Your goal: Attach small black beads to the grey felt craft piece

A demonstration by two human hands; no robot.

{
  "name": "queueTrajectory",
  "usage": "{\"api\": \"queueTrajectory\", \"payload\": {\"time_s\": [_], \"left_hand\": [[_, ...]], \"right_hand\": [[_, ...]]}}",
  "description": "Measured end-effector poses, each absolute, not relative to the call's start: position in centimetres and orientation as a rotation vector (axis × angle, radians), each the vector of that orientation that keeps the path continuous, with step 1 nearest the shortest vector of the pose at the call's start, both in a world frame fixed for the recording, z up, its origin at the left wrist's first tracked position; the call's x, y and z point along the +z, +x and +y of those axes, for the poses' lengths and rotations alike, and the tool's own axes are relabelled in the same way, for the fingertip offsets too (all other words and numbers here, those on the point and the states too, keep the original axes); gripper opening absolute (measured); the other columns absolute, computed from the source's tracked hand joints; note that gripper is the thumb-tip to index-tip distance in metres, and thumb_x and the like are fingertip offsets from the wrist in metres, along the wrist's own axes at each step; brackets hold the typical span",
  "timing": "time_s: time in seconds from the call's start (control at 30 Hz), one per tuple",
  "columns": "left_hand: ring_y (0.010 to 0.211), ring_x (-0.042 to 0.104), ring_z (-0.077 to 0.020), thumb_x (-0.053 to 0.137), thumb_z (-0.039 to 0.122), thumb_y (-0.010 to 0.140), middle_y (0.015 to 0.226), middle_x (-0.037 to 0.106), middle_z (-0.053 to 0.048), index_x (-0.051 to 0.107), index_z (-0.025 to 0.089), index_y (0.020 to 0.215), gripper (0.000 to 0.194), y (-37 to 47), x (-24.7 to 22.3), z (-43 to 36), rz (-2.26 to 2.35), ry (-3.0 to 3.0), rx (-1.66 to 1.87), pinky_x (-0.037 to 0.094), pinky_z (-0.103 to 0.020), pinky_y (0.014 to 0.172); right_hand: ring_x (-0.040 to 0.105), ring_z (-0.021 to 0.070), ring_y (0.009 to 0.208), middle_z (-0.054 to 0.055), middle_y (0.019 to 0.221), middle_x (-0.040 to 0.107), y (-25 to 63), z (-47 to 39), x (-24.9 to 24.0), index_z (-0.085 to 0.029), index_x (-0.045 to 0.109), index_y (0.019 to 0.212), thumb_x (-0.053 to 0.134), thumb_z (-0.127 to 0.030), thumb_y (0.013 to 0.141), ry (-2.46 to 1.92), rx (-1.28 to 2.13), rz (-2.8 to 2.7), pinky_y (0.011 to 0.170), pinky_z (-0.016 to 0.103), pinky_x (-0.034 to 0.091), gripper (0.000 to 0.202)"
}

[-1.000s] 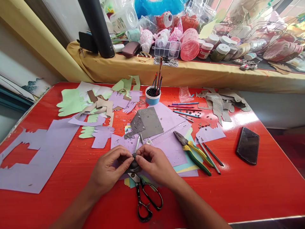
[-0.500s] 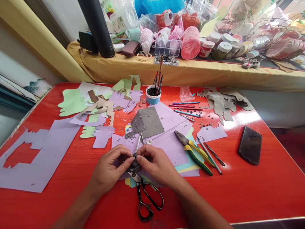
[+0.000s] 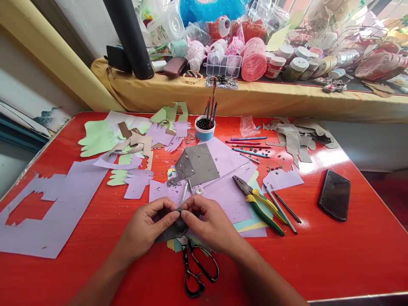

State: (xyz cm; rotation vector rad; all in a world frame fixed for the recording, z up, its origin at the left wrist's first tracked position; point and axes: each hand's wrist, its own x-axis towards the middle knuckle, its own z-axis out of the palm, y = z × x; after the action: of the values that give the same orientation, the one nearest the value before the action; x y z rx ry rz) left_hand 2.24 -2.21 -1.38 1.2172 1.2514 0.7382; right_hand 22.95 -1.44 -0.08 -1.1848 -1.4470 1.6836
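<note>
Both hands meet at the middle of the table over a dark grey piece of leather-like sheet (image 3: 174, 228). My left hand (image 3: 146, 225) pinches its upper edge between thumb and forefinger, and my right hand (image 3: 205, 216) pinches the same edge close beside. Part of the piece is hidden behind the fingers. Directly below lie black-handled scissors (image 3: 194, 267), their blades partly covered by the piece. Beyond the fingertips are a white pen-like tool (image 3: 184, 193), a small round white disc (image 3: 199, 191) and a grey sheet (image 3: 205, 163) with a rough, crumbly patch.
Pliers (image 3: 259, 204) with yellow-green handles lie right of my hands, near a phone (image 3: 334, 195). A tub of brushes (image 3: 205, 134) stands at the back. Purple paper (image 3: 73, 187) and cut scraps spread leftward; grey offcuts (image 3: 293, 138) lie far right.
The grey piece has turned in my fingers, and more of it now shows below my left hand, over the scissor blades. Both hands stay in nearly the same place.
</note>
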Motion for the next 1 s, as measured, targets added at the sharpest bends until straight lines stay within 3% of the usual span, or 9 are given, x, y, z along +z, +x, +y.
{"api": "queueTrajectory", "payload": {"time_s": [0.37,0.57,1.0], "left_hand": [[0.078,0.065,-0.018,0.082,0.055,0.084,0.084,0.071,-0.004,0.077,0.017,0.09,0.039,1.9,-1.0,-2.1,1.185,0.994,0.63,0.055,-0.025,0.07],[0.069,0.057,-0.0151,0.083,0.052,0.08,0.076,0.064,-0.001,0.072,0.017,0.085,0.037,2.4,-0.6,-2.1,1.21,0.999,0.604,0.052,-0.023,0.061],[0.071,0.054,-0.0145,0.079,0.044,0.079,0.075,0.06,0.0,0.068,0.017,0.083,0.029,3.3,-0.8,-2.2,1.252,1.03,0.632,0.049,-0.023,0.064]], "right_hand": [[0.055,0.0142,0.071,-0.002,0.077,0.061,23.1,-1.4,-0.4,-0.018,0.064,0.091,0.062,-0.024,0.093,-1.207,1.675,-1.495,0.065,0.025,0.041,0.007],[0.055,0.0144,0.071,-0.002,0.077,0.061,23.1,-1.5,-0.4,-0.018,0.064,0.091,0.062,-0.026,0.092,-1.181,1.71,-1.472,0.065,0.025,0.042,0.008],[0.047,0.0131,0.065,-0.004,0.071,0.053,22.7,-1.6,-0.9,-0.019,0.061,0.087,0.061,-0.027,0.09,-1.186,1.734,-1.387,0.06,0.025,0.037,0.008]]}}
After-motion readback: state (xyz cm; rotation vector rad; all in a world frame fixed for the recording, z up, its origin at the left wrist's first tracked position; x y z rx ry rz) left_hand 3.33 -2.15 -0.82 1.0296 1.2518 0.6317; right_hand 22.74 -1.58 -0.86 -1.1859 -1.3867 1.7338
